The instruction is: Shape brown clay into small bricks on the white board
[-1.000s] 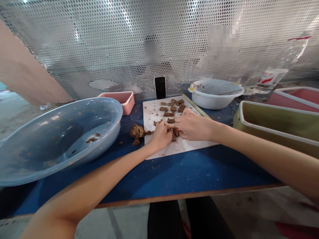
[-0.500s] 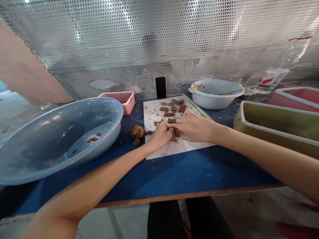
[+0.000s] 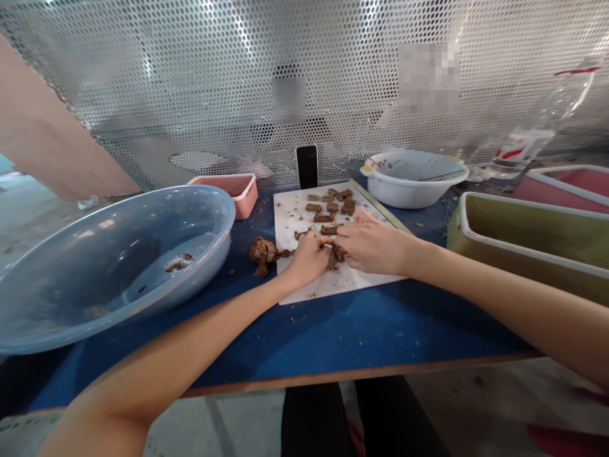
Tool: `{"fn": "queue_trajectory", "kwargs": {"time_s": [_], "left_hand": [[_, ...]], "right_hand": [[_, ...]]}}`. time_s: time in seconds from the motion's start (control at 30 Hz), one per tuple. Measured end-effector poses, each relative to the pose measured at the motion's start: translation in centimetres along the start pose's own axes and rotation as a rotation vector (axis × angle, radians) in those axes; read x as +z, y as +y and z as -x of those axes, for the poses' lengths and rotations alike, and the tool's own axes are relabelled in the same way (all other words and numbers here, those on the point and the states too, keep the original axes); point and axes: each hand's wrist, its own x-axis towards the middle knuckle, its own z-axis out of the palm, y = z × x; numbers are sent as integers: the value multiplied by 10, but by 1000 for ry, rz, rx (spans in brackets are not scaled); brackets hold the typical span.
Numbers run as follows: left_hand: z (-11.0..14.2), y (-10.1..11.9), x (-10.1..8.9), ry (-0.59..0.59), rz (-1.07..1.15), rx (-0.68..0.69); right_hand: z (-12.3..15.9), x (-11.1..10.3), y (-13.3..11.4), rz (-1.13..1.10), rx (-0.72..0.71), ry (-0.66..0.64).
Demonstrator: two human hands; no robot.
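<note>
Over the white board (image 3: 299, 285), my left hand (image 3: 309, 257) and my right hand (image 3: 373, 244) meet with their fingertips together. Both are closed on a small piece of brown clay (image 3: 339, 252), mostly hidden by the fingers. Just beyond them lie several shaped clay pieces (image 3: 324, 218), some with wider ends like little bones. To the left of the board's edge, close to my left wrist, sits a rough clay lump (image 3: 262, 250) with smaller bits beside it. Crumbs are scattered over the board.
A large blue basin (image 3: 190, 298) stands left, with a pink tub (image 3: 246, 198) behind it. A phone (image 3: 307, 167) leans upright behind the board. Rightward are a white basin (image 3: 399, 193), a green tub (image 3: 523, 238), a pink container (image 3: 566, 184) and a plastic bottle (image 3: 523, 143).
My right hand has shifted very slightly over the clay piece. My left hand and the clay pieces on the board keep their places.
</note>
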Motion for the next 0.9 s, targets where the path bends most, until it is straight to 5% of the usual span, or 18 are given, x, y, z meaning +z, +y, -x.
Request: {"fn": "queue_trajectory", "kwargs": {"time_s": [0.9], "left_hand": [[-4, 8, -2, -65, 32, -4]], "right_hand": [[5, 3, 1, -10, -5, 27]]}}
